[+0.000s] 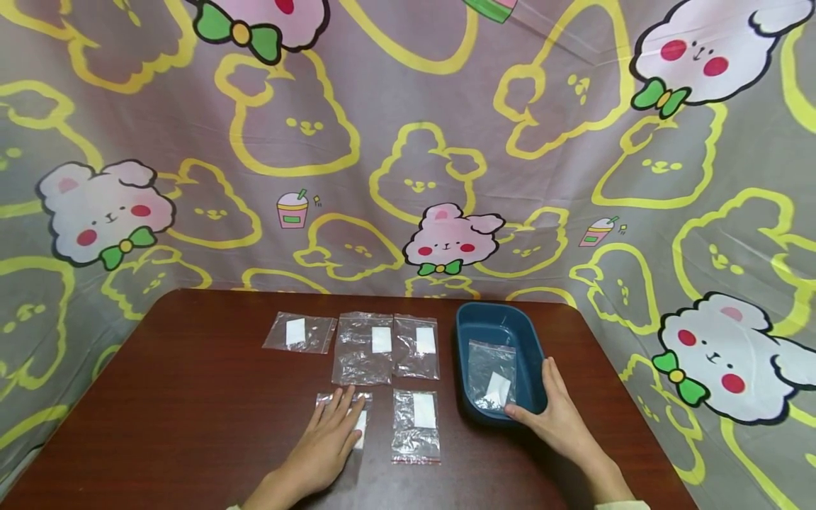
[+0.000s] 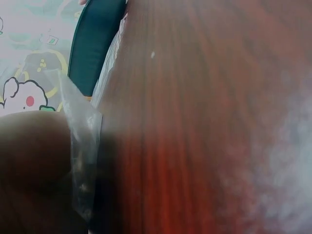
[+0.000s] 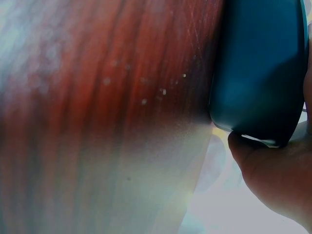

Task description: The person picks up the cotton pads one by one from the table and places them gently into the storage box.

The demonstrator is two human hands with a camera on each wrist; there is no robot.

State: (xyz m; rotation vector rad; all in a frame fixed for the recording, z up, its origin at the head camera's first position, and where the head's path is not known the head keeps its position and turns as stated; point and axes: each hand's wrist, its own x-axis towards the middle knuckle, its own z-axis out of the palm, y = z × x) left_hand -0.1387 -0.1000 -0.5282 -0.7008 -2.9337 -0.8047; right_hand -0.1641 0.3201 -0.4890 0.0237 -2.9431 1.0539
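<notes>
My left hand [image 1: 326,443] lies with straight fingers over a clear zip bag [image 1: 361,430] holding a white slip, and covers much of it. In the left wrist view the bag's film [image 2: 85,141] shows beside the hand. With my right hand [image 1: 564,423] I grip the near right corner of a dark blue plastic tub [image 1: 468,320], thumb at the front rim and fingers along the right side. Inside the tub sits another clear zip bag [image 1: 491,365] with a white slip. The right wrist view shows the thumb [image 3: 253,156] against the tub's end.
Right of my left hand lies a zip bag [image 1: 416,443] with a red seal line. Farther back are a left bag [image 1: 316,334], a middle bag [image 1: 357,354] and a right bag [image 1: 414,365]. A cartoon-printed cloth [image 1: 344,198] hangs behind the brown table [image 1: 191,397].
</notes>
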